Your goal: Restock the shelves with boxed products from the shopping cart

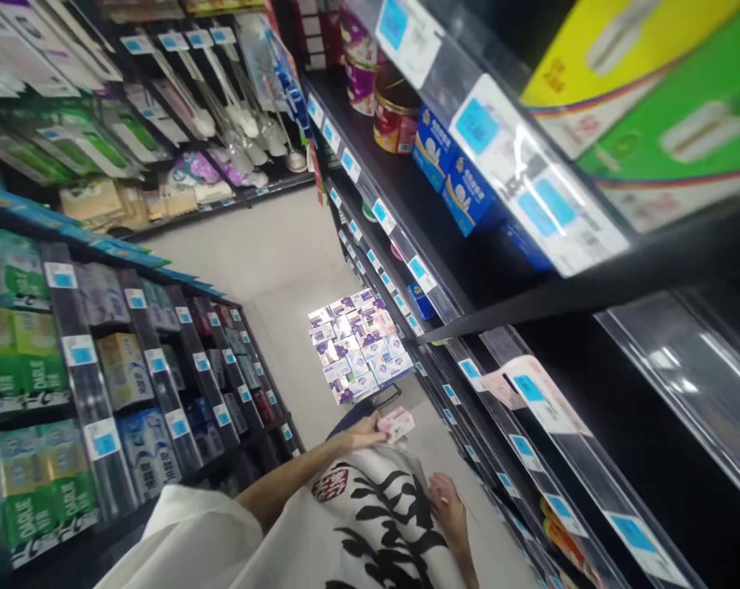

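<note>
My left hand [365,432] is closed on a small pink-and-white packet [397,424] in front of my body. Printing on the packet is too blurred to read. Low at my right side hangs my right hand [447,495], its fingers loosely bent and slightly apart, with nothing visible in them. It is nearest to my white shirt [296,523] with black lettering. Just beyond the packet, a stack of purple, white and blue boxes [358,343] stands low in the aisle, with a dark handle [387,396] at its near edge.
Shelves of toothpaste boxes [26,491] line the left. On the right, dark shelves [444,270] hold blue boxes [468,195], tins [396,110] and large yellow and green boxes [683,139], with price tags along the edges. Hanging utensils [241,114] cover the far rack above the pale floor [235,254].
</note>
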`<action>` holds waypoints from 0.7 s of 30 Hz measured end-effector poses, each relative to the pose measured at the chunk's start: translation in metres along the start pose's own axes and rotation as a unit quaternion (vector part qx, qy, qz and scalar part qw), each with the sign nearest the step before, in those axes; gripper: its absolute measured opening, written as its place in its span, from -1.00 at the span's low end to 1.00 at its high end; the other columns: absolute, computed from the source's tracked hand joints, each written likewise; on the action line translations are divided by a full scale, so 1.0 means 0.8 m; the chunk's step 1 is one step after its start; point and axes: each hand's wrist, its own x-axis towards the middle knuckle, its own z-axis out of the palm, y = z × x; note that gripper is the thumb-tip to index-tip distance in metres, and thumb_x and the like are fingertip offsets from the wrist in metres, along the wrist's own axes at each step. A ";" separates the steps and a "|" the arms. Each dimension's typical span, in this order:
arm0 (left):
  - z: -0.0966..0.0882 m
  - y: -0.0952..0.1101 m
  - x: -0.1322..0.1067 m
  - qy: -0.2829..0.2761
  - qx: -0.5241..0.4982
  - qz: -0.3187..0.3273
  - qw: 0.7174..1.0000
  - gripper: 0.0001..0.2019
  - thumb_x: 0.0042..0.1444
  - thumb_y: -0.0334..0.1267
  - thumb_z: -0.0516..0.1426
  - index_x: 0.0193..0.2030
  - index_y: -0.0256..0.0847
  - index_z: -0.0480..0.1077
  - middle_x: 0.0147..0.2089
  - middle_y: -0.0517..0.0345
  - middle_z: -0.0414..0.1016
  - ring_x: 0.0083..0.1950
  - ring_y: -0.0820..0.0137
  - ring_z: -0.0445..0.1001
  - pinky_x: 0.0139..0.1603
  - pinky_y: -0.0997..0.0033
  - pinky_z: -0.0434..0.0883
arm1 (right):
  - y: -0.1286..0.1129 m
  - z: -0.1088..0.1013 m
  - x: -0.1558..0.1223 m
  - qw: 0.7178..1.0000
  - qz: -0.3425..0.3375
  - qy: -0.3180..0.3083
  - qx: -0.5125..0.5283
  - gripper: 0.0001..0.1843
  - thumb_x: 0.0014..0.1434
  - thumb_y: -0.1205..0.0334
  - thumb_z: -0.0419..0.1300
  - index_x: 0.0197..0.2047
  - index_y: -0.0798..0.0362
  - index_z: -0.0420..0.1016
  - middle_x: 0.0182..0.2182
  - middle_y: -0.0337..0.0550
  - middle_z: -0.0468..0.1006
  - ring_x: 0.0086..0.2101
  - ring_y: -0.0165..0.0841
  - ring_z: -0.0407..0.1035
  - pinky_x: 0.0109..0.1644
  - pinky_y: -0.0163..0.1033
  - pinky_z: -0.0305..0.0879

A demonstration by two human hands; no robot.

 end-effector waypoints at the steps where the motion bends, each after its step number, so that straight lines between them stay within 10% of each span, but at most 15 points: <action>1: 0.013 0.017 -0.004 -0.013 -0.003 0.022 1.000 -0.62 0.12 0.00 0.20 -0.04 -0.18 0.31 -0.10 0.06 0.57 -0.06 0.18 0.57 -0.10 0.32 0.45 | 0.005 0.000 0.000 1.000 -0.005 -0.004 0.024 -0.34 0.00 -0.44 0.23 -0.06 -0.10 0.57 -0.06 0.02 0.70 -0.10 0.06 0.64 -0.06 0.07 0.62; 7: 0.104 0.136 -0.028 -0.105 0.028 0.171 0.979 -0.56 -0.03 -0.07 0.33 -0.07 -0.14 0.30 -0.16 0.18 0.50 -0.14 0.24 0.52 -0.17 0.33 0.43 | 0.018 -0.007 -0.050 0.989 -0.075 0.082 0.092 -0.08 0.00 -0.12 0.44 0.35 0.02 0.28 0.14 0.13 0.59 0.12 0.02 0.53 0.20 0.12 0.49; 11: 0.166 0.200 -0.070 -0.161 0.003 0.238 0.958 -0.57 -0.08 -0.25 0.35 -0.09 -0.11 0.29 -0.13 0.14 0.50 -0.14 0.22 0.52 -0.15 0.28 0.44 | 0.023 -0.027 -0.100 0.959 -0.133 0.198 0.154 -0.31 0.12 -0.06 0.38 0.26 0.01 0.42 0.10 0.11 0.63 0.09 0.04 0.56 0.20 0.10 0.51; 17: 0.225 0.246 -0.114 -0.248 0.047 0.283 0.926 -0.35 0.02 -0.13 0.39 0.26 -0.09 0.37 0.27 -0.05 0.48 0.15 0.06 0.49 0.22 0.09 0.40 | 0.065 -0.085 -0.172 0.912 -0.107 0.340 0.204 -0.50 0.20 -0.12 0.32 0.11 -0.04 0.57 -0.04 0.04 0.71 -0.05 0.00 0.60 0.12 0.10 0.54; 21: 0.259 0.254 -0.122 -0.211 -0.054 0.281 0.935 -0.45 0.29 0.16 0.17 0.31 -0.04 0.34 0.29 -0.09 0.47 0.19 0.07 0.50 0.13 0.11 0.49 | 0.106 -0.103 -0.203 0.887 -0.094 0.370 0.259 -0.41 0.21 -0.27 0.26 0.15 -0.08 0.57 0.05 0.03 0.68 0.04 -0.01 0.56 0.18 0.13 0.49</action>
